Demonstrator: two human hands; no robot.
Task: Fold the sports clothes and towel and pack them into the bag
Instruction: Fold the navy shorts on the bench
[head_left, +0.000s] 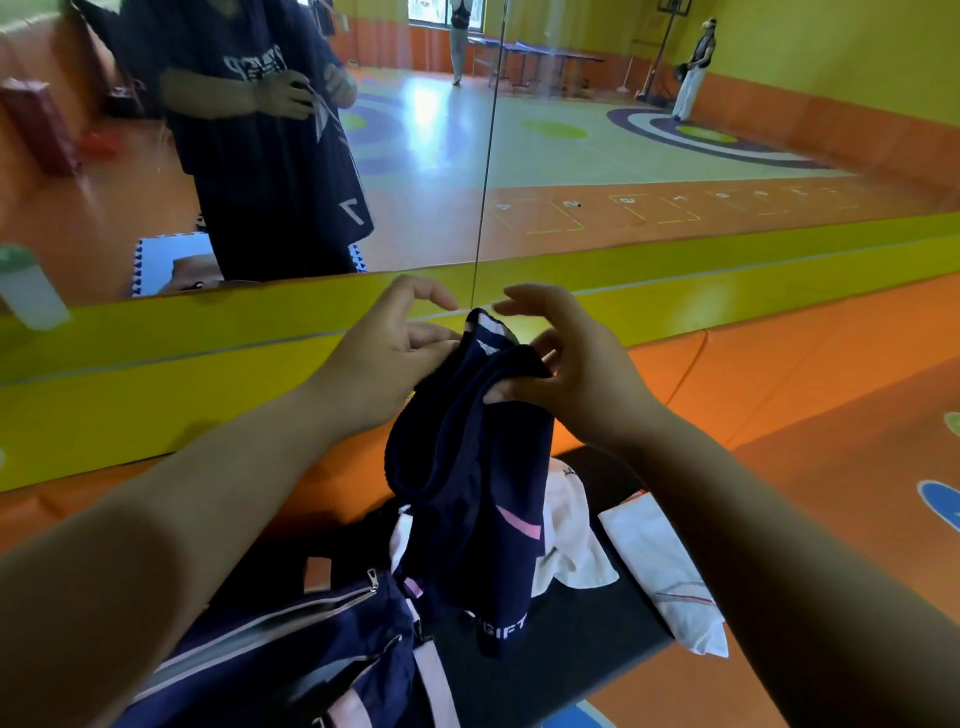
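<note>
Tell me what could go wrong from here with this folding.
The navy garment hangs bunched between the left hand and right hand; folded in the air, it may end up crooked. Its hem dangles near the loose white garment and might drag it. The zipper of the bag sits close below and could snag the cloth.

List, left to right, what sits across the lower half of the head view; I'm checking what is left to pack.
navy bag → navy garment, held up → crumpled white cloth → folded white cloth
</note>
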